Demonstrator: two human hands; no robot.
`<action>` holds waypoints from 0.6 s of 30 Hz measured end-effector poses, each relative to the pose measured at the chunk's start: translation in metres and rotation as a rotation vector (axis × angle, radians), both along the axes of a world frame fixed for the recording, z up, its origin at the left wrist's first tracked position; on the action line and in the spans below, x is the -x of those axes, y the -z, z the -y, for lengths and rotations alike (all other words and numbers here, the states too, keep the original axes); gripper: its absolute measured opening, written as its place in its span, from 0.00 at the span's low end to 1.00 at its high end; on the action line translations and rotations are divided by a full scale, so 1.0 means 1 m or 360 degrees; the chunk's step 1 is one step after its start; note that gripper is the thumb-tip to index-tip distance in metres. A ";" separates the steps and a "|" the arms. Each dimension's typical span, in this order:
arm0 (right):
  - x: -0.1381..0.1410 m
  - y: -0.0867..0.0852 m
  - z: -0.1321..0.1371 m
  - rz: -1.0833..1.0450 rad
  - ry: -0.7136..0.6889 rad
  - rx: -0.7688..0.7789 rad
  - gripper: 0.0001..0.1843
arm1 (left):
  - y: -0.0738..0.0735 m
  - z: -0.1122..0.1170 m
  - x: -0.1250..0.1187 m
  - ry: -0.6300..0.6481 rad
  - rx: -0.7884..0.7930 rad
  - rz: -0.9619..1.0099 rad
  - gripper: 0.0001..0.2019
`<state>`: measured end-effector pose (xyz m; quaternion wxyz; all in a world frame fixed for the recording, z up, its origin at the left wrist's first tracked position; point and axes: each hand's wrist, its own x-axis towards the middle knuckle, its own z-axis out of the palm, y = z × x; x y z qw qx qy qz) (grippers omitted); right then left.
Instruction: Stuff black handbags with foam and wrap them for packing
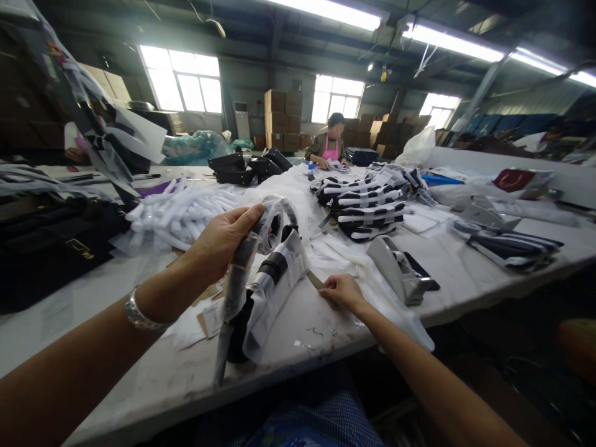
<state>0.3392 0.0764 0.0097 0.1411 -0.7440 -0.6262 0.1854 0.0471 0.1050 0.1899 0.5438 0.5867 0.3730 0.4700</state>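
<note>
My left hand (222,239) is closed on a dark strap (243,264) sleeved in clear plastic, raised above the table. The strap runs down beside a black bag (274,267) partly covered with white wrapping, which stands on the table just right of my left hand. With the fingertips of my right hand (343,292) I pinch a thin, flat grey-brown strip (316,280). Its far end reaches toward the wrapped bag; whether it touches the bag I cannot tell.
A grey tape dispenser (395,267) stands right of my right hand. Behind are stacked wrapped black-and-white bundles (363,205) and a pile of white foam tubes (181,211). A black bag (60,248) lies at left. A person in a pink apron (331,149) works across the table (298,372).
</note>
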 end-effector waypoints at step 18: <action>-0.008 -0.101 0.024 -0.0472 -0.0138 -0.0553 0.19 | -0.006 -0.003 0.005 0.0105 0.0004 -0.0090 0.21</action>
